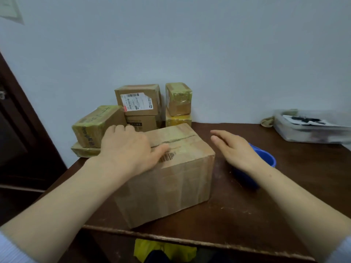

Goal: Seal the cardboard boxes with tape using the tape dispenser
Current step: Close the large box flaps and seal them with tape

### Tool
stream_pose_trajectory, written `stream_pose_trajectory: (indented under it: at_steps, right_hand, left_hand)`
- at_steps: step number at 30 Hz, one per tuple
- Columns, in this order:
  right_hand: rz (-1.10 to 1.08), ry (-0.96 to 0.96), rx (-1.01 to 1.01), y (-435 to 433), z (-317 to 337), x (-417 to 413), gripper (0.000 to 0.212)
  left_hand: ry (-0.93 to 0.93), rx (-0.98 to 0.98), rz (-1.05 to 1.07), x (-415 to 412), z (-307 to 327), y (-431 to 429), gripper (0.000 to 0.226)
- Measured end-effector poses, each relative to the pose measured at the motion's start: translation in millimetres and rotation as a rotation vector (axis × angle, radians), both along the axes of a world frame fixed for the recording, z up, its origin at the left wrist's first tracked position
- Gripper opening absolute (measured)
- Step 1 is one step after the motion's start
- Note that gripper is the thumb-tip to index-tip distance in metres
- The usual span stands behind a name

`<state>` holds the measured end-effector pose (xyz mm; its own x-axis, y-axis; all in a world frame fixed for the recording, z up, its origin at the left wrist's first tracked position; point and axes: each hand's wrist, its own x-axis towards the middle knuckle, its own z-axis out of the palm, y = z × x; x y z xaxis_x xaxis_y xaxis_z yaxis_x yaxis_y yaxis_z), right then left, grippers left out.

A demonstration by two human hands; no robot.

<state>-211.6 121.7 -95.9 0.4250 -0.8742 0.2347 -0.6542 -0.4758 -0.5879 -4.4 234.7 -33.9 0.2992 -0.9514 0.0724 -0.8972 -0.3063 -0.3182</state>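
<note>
One brown cardboard box sits mid-worktop, flaps down, top seam showing as a dark line. Left hand lies on the box top, fingers relaxed, thumb by the barcode, gripping nothing. Right hand hovers just right of the box, not touching, fingers straight, empty, over a partly hidden blue object; can't tell what it is. Several taped boxes are stacked at the back wall. Clear plastic tray far right.
</note>
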Motion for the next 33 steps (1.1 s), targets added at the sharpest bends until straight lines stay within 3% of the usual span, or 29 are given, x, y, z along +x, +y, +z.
stream_pose_trajectory:
  at_steps: [2,4,8,12,18,21,23,25,27,28,30,33]
  right_hand:
    - [-0.184,0.161,0.001,-11,-11,-16,0.058]
    - [-0.359,0.386,0.021,-15,-24,-32,0.074]
    - [-0.476,0.632,0.101,-25,-46,-48,0.087]
    - [-0.425,0.666,0.143,-32,-47,-49,0.051]
    - [-0.462,0.539,0.209,-37,-40,-51,0.048]
    - [-0.479,0.373,0.197,-40,-34,-63,0.051]
    - [-0.465,0.153,0.185,-37,-19,-70,0.047]
    - [-0.418,-0.283,0.307,-29,4,-76,0.037]
    - [-0.306,-0.65,0.455,-19,23,-83,0.055]
    - [-0.242,-0.774,0.502,-15,30,-86,0.062]
    - [-0.103,-0.943,0.567,-5,46,-86,0.055]
    - [-0.002,-1.047,0.574,8,62,-81,0.045]
  left_hand:
    - [0.163,0.064,-0.158,-7,2,-9,0.108]
    - [0.334,0.214,-0.292,-12,-3,-18,0.113]
    - [0.332,0.229,-0.294,-18,-22,-32,0.105]
    - [0.359,0.194,-0.211,-34,-25,-37,0.106]
    - [0.363,0.202,-0.275,-32,-20,-36,0.119]
    - [0.465,0.248,-0.287,-33,-12,-32,0.122]
    - [0.638,0.174,-0.252,-33,-1,-33,0.11]
    - [0.898,-0.052,-0.227,-34,7,-41,0.069]
    - [1.196,-0.249,-0.171,-37,17,-52,0.027]
    - [1.369,-0.294,-0.12,-38,21,-59,0.019]
    - [1.697,-0.259,0.001,-44,32,-69,0.032]
    - [1.917,-0.086,0.129,-56,42,-77,0.067]
